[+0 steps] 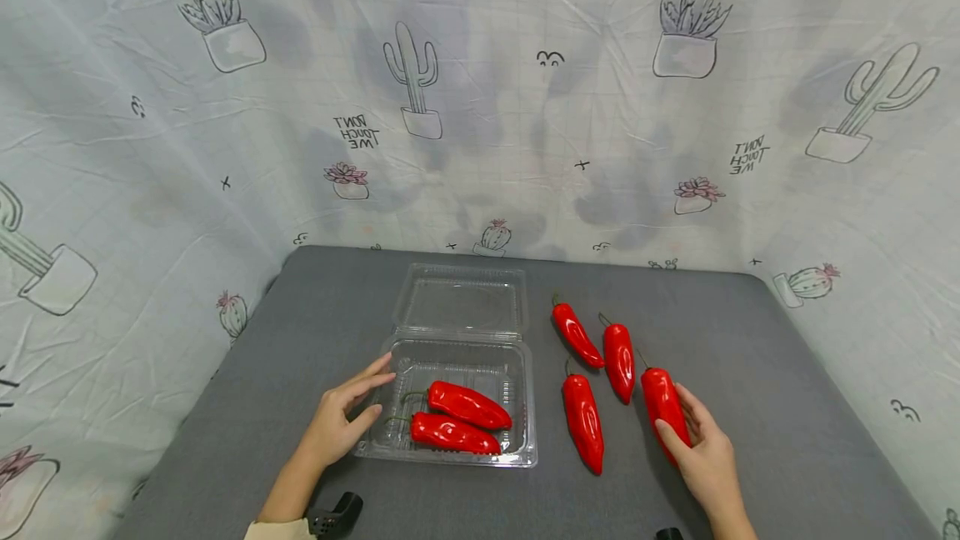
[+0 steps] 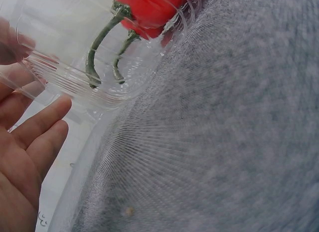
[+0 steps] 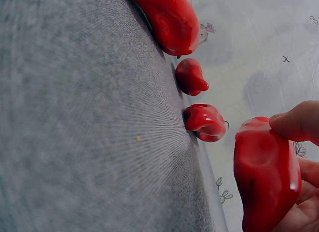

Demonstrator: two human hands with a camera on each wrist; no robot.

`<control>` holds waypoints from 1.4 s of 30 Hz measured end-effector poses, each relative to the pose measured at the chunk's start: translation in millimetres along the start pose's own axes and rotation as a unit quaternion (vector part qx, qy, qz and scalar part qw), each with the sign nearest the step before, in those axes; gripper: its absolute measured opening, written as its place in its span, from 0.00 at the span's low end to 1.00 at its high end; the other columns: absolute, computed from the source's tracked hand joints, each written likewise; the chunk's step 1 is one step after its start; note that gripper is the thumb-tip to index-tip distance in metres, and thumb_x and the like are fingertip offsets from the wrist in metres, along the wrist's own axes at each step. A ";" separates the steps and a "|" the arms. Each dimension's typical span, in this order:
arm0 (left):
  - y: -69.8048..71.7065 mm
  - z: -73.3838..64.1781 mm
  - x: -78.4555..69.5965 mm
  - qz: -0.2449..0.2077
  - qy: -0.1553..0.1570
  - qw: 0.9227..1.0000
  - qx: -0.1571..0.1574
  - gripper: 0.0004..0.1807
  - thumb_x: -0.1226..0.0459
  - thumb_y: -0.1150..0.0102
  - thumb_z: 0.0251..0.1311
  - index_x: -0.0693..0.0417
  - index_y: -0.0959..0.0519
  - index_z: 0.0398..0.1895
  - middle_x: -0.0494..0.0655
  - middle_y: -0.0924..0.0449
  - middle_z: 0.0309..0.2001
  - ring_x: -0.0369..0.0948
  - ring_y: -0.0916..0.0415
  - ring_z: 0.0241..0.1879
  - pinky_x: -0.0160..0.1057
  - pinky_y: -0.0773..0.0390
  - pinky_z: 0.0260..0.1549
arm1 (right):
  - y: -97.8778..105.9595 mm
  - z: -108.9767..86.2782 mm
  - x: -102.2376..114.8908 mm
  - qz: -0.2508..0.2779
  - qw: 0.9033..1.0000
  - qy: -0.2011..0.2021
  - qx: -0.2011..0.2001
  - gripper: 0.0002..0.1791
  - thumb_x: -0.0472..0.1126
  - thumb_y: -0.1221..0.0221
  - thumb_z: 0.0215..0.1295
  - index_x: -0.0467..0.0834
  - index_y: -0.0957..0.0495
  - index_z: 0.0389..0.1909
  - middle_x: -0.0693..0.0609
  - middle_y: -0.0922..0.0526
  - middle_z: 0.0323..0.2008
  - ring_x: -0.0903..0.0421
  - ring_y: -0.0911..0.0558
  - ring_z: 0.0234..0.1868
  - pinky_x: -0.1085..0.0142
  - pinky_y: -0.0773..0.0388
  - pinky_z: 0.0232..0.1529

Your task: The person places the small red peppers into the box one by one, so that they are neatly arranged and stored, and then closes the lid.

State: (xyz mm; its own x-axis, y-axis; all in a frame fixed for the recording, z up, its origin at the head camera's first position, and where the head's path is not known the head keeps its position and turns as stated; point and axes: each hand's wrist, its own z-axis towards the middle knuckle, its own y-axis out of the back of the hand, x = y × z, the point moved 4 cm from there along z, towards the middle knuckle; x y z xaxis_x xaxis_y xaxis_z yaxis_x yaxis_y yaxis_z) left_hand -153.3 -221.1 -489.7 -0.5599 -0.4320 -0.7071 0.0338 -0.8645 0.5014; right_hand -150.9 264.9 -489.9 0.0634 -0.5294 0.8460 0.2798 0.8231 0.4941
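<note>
My right hand [image 1: 705, 452] pinches a glossy red pepper [image 1: 663, 402] between thumb and fingers, at the right of the table. In the right wrist view this pepper [image 3: 264, 172] shows with the thumb across it, apart from the grey cloth. A hinged clear plastic box [image 1: 529, 407] stands open, its lid [image 1: 461, 298] laid back. Inside it lie two red peppers, one behind [image 1: 468, 404] and one in front [image 1: 453, 433], green stems to the left. My left hand [image 1: 337, 419] is at the box's left side, its fingers [image 2: 47, 119] extended along the wall.
Three more red peppers lie between box and right hand: one in front [image 1: 582, 423], one behind it [image 1: 618, 361] and one farthest back [image 1: 577, 336]. Grey cloth [image 1: 450, 502] covers the table. A printed curtain [image 1: 487, 107] closes off the back and sides.
</note>
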 end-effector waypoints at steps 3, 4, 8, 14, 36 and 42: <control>-0.2 -0.8 0.6 0.000 0.000 1.000 -0.001 0.24 0.78 0.42 0.54 0.60 0.24 0.56 0.62 0.34 0.65 0.30 0.38 0.65 0.22 0.35 0.57 | -0.4 -0.9 1.8 0.001 1.000 -0.004 0.000 0.34 0.37 0.35 0.58 0.36 0.35 0.65 0.38 0.28 0.59 0.89 0.35 0.44 0.92 0.34 0.41; -0.1 -0.9 0.7 0.000 -0.001 1.000 -0.001 0.24 0.78 0.42 0.54 0.60 0.24 0.56 0.62 0.34 0.65 0.30 0.38 0.65 0.22 0.35 0.57 | -0.7 -1.3 2.2 0.004 1.000 -0.002 0.000 0.34 0.37 0.35 0.58 0.37 0.34 0.65 0.42 0.27 0.59 0.88 0.34 0.45 0.91 0.33 0.42; 0.2 -0.6 0.1 -0.001 -0.001 1.000 -0.001 0.24 0.78 0.42 0.54 0.60 0.24 0.56 0.62 0.34 0.65 0.30 0.38 0.65 0.22 0.35 0.57 | -3.8 -3.1 5.1 0.029 0.999 0.027 0.014 0.33 0.36 0.34 0.57 0.37 0.33 0.64 0.62 0.27 0.55 0.84 0.30 0.48 0.88 0.30 0.43; 0.5 -0.3 -0.1 0.003 -0.003 1.000 -0.002 0.23 0.78 0.41 0.54 0.61 0.24 0.56 0.62 0.33 0.65 0.31 0.37 0.65 0.22 0.35 0.57 | -9.6 -3.9 9.4 0.060 0.995 0.070 0.034 0.33 0.33 0.34 0.55 0.35 0.32 0.63 0.75 0.29 0.51 0.82 0.28 0.50 0.87 0.29 0.45; 0.9 0.4 -0.4 0.019 -0.007 1.000 -0.002 0.24 0.77 0.40 0.53 0.60 0.23 0.55 0.61 0.32 0.65 0.31 0.38 0.65 0.23 0.34 0.56 | -21.2 -4.7 28.5 0.073 0.993 0.057 0.073 0.32 0.35 0.33 0.55 0.36 0.31 0.62 0.47 0.24 0.54 0.78 0.25 0.48 0.83 0.25 0.43; -0.1 -0.3 -1.9 0.020 -0.013 1.000 -0.008 0.23 0.78 0.40 0.53 0.62 0.23 0.54 0.63 0.32 0.64 0.31 0.37 0.65 0.22 0.35 0.55 | -31.0 -0.6 37.8 0.092 0.986 0.084 0.109 0.31 0.34 0.34 0.56 0.38 0.31 0.63 0.40 0.23 0.55 0.74 0.23 0.48 0.78 0.22 0.41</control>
State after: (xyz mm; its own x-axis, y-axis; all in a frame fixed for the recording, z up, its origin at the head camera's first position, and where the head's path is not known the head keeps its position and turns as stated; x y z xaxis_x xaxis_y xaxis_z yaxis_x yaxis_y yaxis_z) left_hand -152.0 -220.2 -488.6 -0.5789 -0.4593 -0.6737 0.0700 -0.8512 0.5201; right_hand -156.6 219.2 -473.4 0.2559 -0.3786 0.8895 0.0378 0.9233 0.3822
